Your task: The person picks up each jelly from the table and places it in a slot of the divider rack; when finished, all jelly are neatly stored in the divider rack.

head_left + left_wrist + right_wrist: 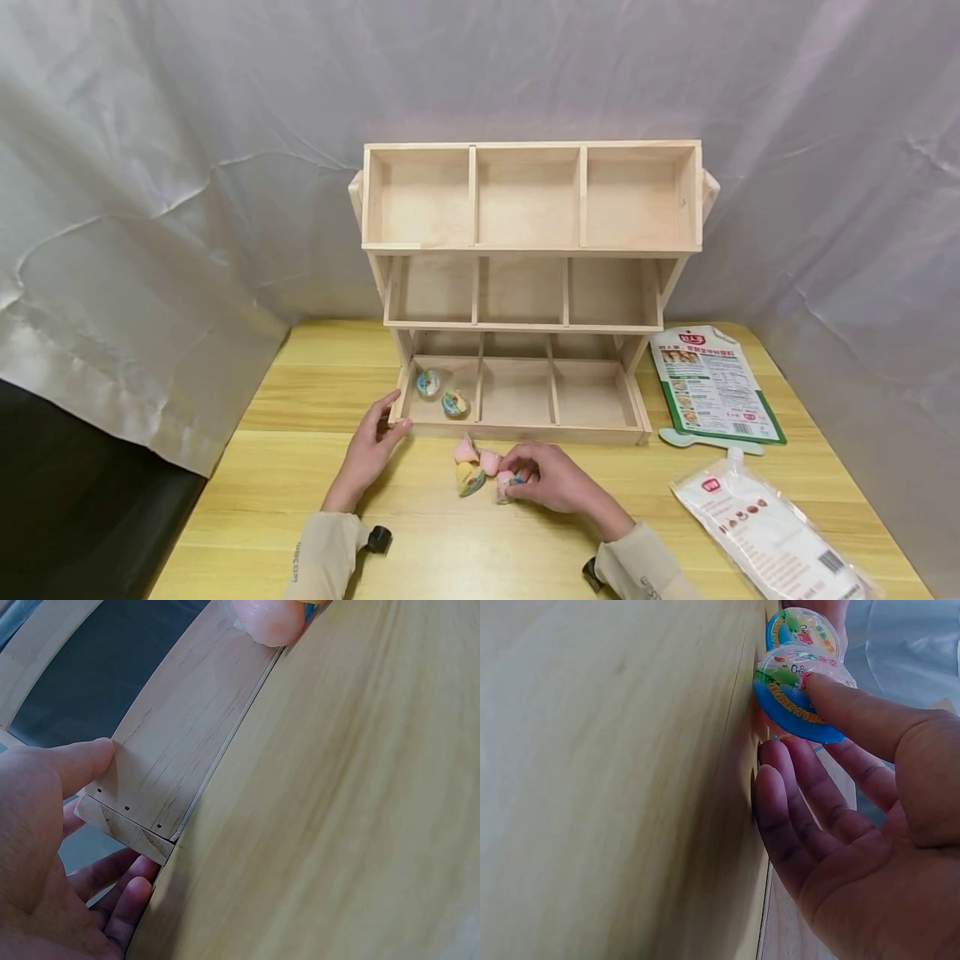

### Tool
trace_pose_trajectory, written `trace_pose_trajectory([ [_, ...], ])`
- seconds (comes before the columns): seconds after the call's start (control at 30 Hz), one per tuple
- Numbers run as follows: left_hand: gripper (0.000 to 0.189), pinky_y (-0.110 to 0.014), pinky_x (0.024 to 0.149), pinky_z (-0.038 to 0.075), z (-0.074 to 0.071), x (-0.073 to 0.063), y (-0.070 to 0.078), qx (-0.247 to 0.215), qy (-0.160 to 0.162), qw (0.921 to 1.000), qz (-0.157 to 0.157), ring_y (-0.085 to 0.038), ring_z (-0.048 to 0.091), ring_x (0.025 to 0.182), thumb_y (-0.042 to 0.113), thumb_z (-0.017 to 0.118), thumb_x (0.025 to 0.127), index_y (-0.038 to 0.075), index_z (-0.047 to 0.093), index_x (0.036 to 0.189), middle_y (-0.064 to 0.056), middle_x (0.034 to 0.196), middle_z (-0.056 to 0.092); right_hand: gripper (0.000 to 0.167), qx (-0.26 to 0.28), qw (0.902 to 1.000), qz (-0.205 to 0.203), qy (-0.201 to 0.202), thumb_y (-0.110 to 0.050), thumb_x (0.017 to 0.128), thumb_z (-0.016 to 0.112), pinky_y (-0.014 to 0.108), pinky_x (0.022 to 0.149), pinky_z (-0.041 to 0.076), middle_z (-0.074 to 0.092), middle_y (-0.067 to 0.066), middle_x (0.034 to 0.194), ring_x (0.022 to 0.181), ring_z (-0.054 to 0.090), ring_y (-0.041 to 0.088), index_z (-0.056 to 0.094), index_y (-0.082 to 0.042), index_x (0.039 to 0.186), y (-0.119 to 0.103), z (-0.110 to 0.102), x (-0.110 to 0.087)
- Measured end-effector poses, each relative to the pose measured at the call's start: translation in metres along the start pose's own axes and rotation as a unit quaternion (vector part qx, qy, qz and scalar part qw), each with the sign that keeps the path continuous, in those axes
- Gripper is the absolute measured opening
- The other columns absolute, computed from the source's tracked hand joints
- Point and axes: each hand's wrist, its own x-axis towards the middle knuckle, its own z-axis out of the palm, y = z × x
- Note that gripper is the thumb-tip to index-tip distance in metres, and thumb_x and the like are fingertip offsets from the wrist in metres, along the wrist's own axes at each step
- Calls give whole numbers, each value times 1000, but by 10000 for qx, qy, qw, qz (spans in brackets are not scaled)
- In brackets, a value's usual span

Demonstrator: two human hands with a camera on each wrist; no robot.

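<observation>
My right hand pinches a small jelly cup by its printed film lid, thumb on the lid, just above the table. Beside it on the table lie several more jelly cups: pink ones and a yellow cup. At the wooden rack's front left corner, my left hand grips the bottom tray. Its thumb lies on the front board and its fingers are round the side, seen in the left wrist view. Two jelly cups, one of them a clear cup, sit in the bottom left compartment.
Each of the rack's three tiers has three compartments. To its right lie a green and white food pouch, a pale spoon-like utensil and a white spouted pouch. Grey curtains stand behind and at both sides.
</observation>
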Motion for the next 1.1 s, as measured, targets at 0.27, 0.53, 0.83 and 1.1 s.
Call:
trace_pose_trajectory([
  [0.27, 60, -28, 90, 47, 1, 2, 1, -47, -61, 10000, 26, -30, 61, 112, 17, 66, 103, 8, 42, 158, -26, 132, 60, 24, 175, 9996, 96, 179, -16, 88, 83, 24, 75, 54, 69, 0, 101, 89, 64, 15, 73, -14, 110, -5, -5, -4],
  [0.53, 60, -27, 89, 47, 1, 1, 1, -86, -10, 10000, -33, -29, 61, 110, 16, 66, 103, 8, 42, 157, -27, 133, 60, 22, 217, 9992, -24, 325, -14, 87, 83, 27, 78, 56, 69, -1, 101, 90, 66, 17, 72, -16, 106, -11, -12, -2],
  [0.83, 59, -27, 89, 47, 1, 1, 2, -104, 21, 9999, -49, -28, 60, 110, 16, 66, 103, 9, 43, 157, -26, 132, 61, 27, 91, 9982, 47, 597, -18, 88, 83, 28, 83, 56, 68, -2, 105, 93, 65, 14, 72, -15, 112, -15, -19, 1],
  [1.1, 59, -27, 88, 47, 5, 7, -19, -67, 138, 9999, 48, -26, 59, 107, 18, 66, 103, 11, 43, 157, -25, 131, 60, 30, 380, 9953, 78, 888, -20, 89, 83, 38, 93, 57, 66, -2, 107, 101, 65, 16, 72, -16, 116, -19, -22, 2],
])
